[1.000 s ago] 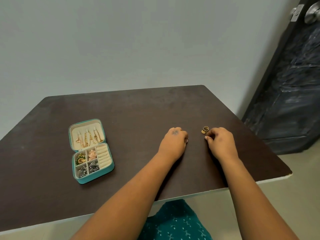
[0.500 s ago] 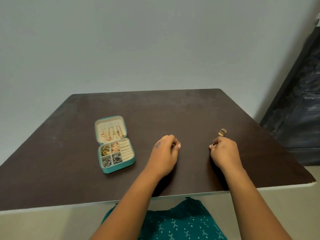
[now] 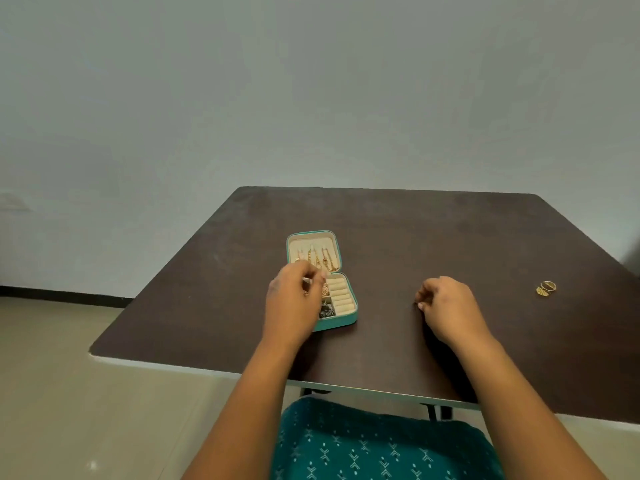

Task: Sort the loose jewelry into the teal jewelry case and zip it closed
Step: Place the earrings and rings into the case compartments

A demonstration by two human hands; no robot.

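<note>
Dark brown table stands against a plain pale wall, seen from the single head view. On it, the teal jewelry case lies open, chains pinned in its lid and ring rolls in its base. Left hand hovers over the case's left compartments with fingers pinched narrow; whether it holds a small piece cannot be told. Right hand rests curled on the table, contents not visible. Gold rings lie loose, well apart to the right. Risk: a small piece released above a divider may land in the wrong compartment or bounce onto the table.
</note>
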